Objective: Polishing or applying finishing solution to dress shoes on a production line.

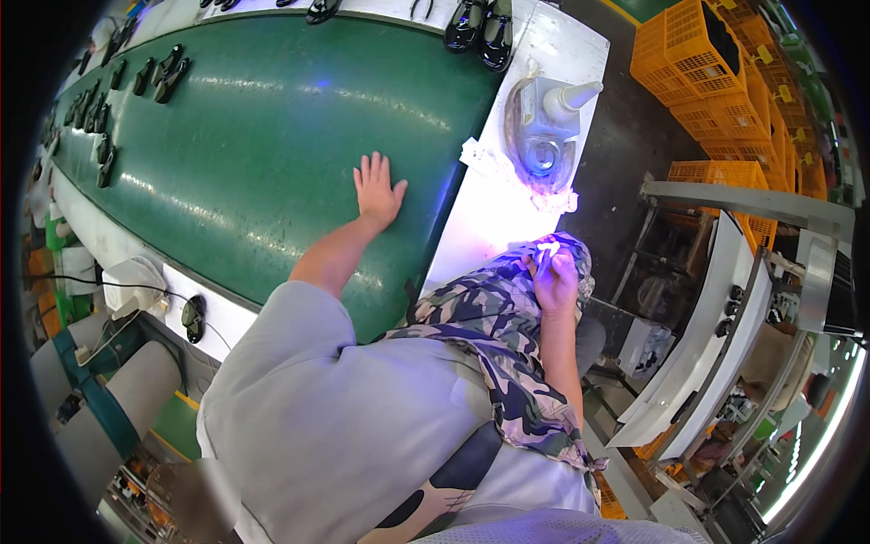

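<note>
My left hand (377, 192) lies flat on the green conveyor belt (272, 181), fingers spread and holding nothing. Over my lap, by the camouflage-patterned apron (507, 281), my right hand (555, 283) is closed with its fingers pinched together. Bright white and violet glare at its fingertips hides what it holds. Ahead of that hand, a clear plastic container (543, 160) and a white bottle with a cone-shaped nozzle (564, 104) stand on the white table edge (485, 218). Crumpled white paper or cloth (486, 160) lies beside them.
A pair of shiny black shoes (465, 27) stands at the belt's far right corner. Several black shoes (170, 80) sit on the belt's far left. Stacked orange crates (684, 54) are at the far right, with a metal-framed rack (716, 335) nearer on the right.
</note>
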A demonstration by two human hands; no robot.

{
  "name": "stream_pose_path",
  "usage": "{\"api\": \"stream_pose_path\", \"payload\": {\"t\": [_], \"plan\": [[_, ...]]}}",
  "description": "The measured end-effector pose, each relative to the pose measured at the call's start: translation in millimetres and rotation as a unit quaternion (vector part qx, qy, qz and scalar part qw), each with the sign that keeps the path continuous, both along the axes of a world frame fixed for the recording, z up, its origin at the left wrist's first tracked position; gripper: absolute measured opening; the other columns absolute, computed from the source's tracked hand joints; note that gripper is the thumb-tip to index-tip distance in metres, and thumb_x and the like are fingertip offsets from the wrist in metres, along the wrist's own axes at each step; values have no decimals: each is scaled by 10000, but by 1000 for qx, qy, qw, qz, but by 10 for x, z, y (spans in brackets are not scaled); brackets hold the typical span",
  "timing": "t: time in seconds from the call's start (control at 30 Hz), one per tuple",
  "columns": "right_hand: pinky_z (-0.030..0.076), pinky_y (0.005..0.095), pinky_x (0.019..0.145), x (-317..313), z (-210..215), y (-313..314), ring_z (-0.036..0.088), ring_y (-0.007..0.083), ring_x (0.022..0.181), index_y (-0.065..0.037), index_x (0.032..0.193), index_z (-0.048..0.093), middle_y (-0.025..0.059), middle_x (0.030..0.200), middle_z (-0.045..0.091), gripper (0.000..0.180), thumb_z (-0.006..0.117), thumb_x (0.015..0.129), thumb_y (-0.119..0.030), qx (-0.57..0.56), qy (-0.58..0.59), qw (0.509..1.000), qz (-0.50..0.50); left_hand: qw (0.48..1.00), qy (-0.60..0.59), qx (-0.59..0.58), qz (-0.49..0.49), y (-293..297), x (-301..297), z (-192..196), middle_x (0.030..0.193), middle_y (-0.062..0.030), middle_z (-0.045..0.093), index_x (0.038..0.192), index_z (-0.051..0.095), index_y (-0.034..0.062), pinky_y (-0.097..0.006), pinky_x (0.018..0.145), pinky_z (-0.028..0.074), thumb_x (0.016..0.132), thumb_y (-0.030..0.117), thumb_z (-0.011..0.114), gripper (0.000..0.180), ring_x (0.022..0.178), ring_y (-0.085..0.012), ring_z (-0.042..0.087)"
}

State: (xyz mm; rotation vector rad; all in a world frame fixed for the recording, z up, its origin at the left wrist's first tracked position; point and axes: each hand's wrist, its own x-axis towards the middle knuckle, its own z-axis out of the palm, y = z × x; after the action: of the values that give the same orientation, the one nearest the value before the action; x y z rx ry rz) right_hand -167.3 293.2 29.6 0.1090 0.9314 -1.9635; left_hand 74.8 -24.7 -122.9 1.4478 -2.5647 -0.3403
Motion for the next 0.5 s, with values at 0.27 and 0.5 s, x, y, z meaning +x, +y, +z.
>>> {"api": "stream_pose_path", "payload": {"t": [0.27,0.5], "plan": [[518,571,890,15,4,-16,647,292,910,-75,944,570,136,976,659,102,642,874,-93,-20,17,1000,4,988,-68,29,-134,120,145,125,1608,-132,207,1511,296,46,-508,1211,92,928,481,541,767,1496,-350,116],[497,565,933,8,-33,84,658,271,926,-87,867,581,106,947,678,50,629,876,-80,-45,14,999,14,991,-45,61,-111,140,85,98,1602,-133,220,1494,327,47,-516,1210,102,904,438,596,758,1494,-349,126]]}}
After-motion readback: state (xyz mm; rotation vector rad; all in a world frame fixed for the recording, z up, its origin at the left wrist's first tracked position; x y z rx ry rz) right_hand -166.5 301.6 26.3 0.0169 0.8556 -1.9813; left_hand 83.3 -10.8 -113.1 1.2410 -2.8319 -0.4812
